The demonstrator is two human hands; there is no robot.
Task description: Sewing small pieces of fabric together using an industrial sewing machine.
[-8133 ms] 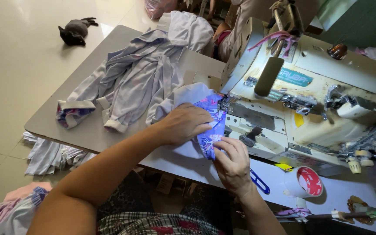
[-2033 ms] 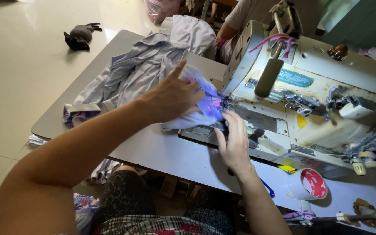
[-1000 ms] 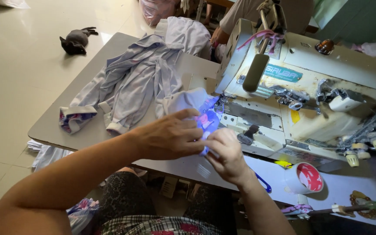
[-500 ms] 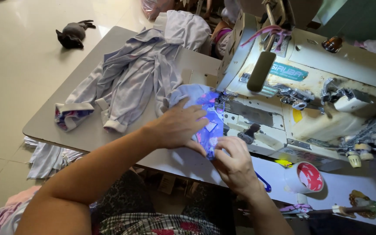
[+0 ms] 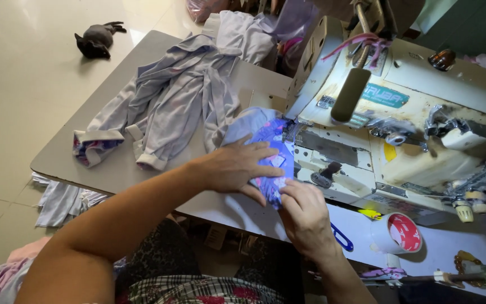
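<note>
My left hand [image 5: 237,166] lies flat on a blue patterned piece of cloth [image 5: 274,169], pressing it onto the table beside the cream sewing machine [image 5: 400,129]. My right hand [image 5: 305,214] pinches the near edge of the same cloth between thumb and fingers. The cloth runs up toward the machine's needle area [image 5: 292,130], lit by a small lamp. The needle itself is hidden behind cloth and machine parts.
A heap of pale lilac garments [image 5: 175,107] lies on the grey table [image 5: 63,163] to the left. A red and white tape roll [image 5: 397,233] and a blue clip [image 5: 341,237] sit at the right. A dark cat [image 5: 94,40] lies on the tiled floor.
Across the frames my hands keep shifting the cloth at the needle; my left hand reached forward, then drew back to lie flat, and my right hand slid nearer along the cloth's edge.
</note>
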